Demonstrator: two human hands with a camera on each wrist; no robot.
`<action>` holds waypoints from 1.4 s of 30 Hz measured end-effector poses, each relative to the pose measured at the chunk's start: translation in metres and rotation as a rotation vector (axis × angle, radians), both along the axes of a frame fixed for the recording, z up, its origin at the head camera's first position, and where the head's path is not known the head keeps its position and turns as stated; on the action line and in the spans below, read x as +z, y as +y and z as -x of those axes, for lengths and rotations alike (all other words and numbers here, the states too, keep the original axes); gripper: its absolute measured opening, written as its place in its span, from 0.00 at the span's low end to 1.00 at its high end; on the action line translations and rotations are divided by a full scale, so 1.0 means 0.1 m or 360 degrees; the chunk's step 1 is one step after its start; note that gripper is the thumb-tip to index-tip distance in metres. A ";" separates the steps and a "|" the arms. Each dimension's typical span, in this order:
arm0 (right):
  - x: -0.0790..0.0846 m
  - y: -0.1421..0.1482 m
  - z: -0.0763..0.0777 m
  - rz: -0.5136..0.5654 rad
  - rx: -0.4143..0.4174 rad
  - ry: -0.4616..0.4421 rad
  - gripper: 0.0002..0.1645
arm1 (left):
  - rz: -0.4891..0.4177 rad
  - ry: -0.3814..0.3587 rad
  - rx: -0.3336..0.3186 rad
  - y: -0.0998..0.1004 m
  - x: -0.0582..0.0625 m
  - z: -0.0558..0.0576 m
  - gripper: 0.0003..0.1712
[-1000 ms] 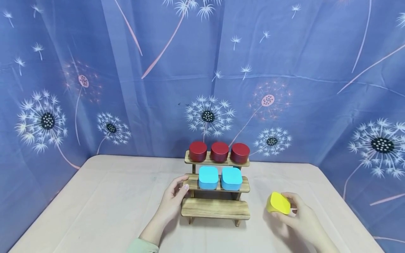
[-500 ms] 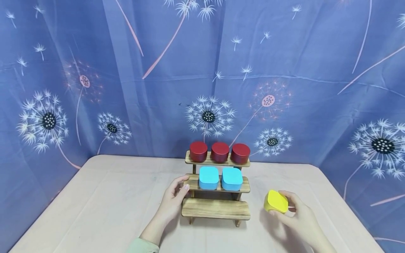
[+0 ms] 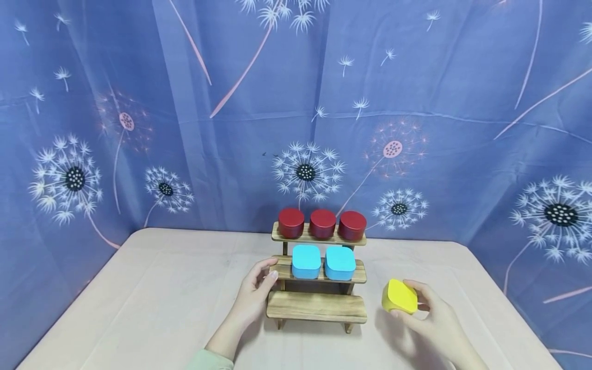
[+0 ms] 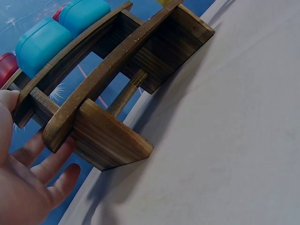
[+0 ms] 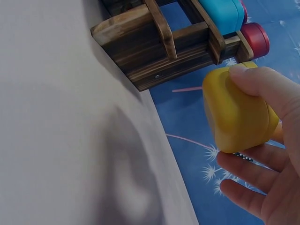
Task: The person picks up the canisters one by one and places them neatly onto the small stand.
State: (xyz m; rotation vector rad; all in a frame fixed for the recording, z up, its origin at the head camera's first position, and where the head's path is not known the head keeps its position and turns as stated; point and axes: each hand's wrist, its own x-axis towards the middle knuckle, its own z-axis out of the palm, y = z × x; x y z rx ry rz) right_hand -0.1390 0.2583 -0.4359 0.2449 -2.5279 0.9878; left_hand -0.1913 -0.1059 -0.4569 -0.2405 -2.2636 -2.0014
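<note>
A wooden three-tier display stand (image 3: 316,307) is on the table. My left hand (image 3: 253,294) grips the left end of its middle shelf; in the left wrist view the thumb lies at the shelf's end. To the right of the stand, my right hand (image 3: 437,318) pinches a yellow rounded-square tin (image 3: 400,296) between thumb and fingers, tilted and raised over the table with its shadow below. On the middle shelf sit two light-blue rounded-square tins (image 3: 306,262), side by side. Three round red tins (image 3: 322,224) line the top shelf. The lowest shelf is bare wood.
A pale cloth covers the table (image 3: 152,298). Behind it and at both sides hangs a blue dandelion-print curtain (image 3: 240,144), close behind the stand's top shelf.
My right hand has carried the yellow tin a short way left, toward the stand, tipping it slightly. The left hand keeps its grip on the shelf, and the stand stays put.
</note>
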 end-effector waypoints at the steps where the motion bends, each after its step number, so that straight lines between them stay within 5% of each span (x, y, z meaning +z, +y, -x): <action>1: 0.00 0.00 0.00 0.0002 0.0005 -0.0002 0.37 | 0.0002 0.0000 0.0000 0.00 0.00 0.00 0.19; 16: 0.06 -0.10 -0.03 -0.0019 0.0037 -0.0081 0.37 | -0.0006 0.0011 -0.0015 -0.01 0.00 0.00 0.19; 42: 0.05 -0.30 -0.07 -0.0050 0.0105 0.0012 0.38 | 0.0001 0.0023 -0.0022 0.00 0.00 -0.01 0.20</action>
